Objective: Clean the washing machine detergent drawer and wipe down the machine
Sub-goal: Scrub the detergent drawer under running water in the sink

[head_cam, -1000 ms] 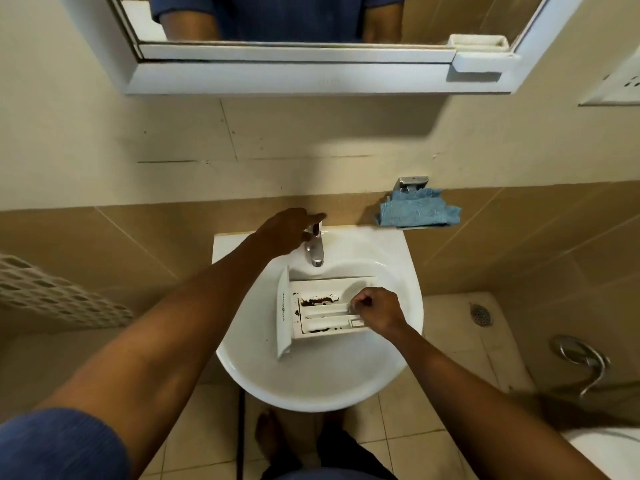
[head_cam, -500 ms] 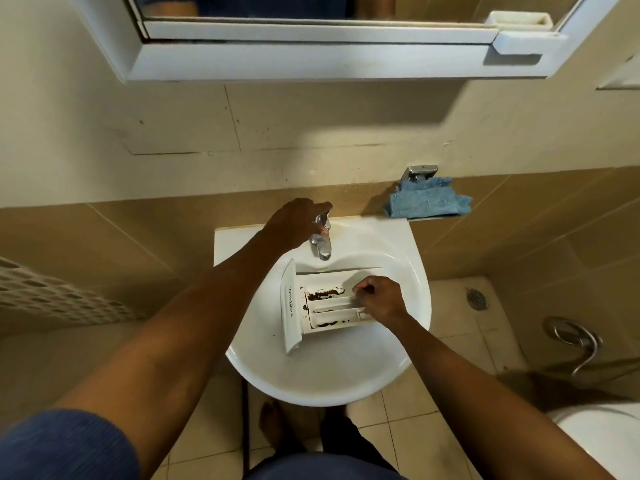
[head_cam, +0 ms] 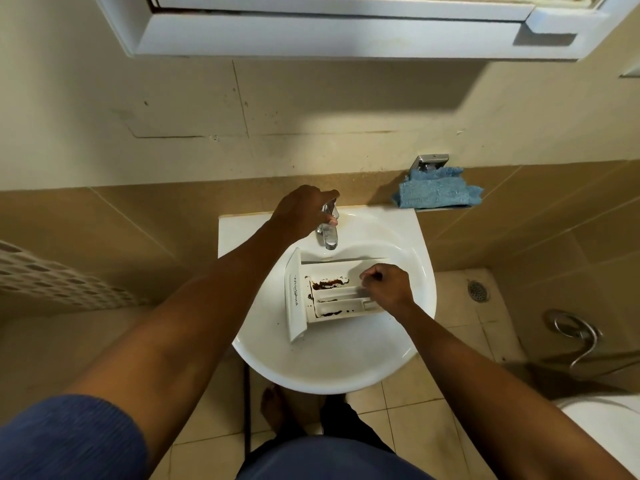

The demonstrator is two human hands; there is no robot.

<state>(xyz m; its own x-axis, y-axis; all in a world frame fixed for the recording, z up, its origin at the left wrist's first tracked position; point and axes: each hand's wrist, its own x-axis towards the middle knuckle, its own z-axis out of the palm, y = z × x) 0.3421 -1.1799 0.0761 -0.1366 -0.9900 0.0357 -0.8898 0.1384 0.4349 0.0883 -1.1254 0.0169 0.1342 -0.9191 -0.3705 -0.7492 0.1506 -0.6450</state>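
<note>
A white detergent drawer (head_cam: 329, 296) lies in the white sink (head_cam: 332, 362), its front panel to the left. Dark brown grime streaks its compartments. My right hand (head_cam: 386, 284) grips the drawer's right end, fingers curled over its wall. My left hand (head_cam: 301, 211) is closed around the handle of the chrome tap (head_cam: 329, 233) at the back of the sink. No water is visible at the spout. A blue cloth (head_cam: 436, 190) sits on a small shelf to the right of the sink.
A white mirror cabinet (head_cam: 346, 32) hangs above on the beige wall. A floor drain (head_cam: 478, 291) and a coiled metal hose (head_cam: 575, 334) lie at the right. A white toilet edge (head_cam: 606, 427) shows at bottom right, and my bare foot (head_cam: 273, 408) beneath the sink.
My left hand has closed over the tap handle, where before a finger pointed past it. The view tilted downward. My right hand stays on the drawer.
</note>
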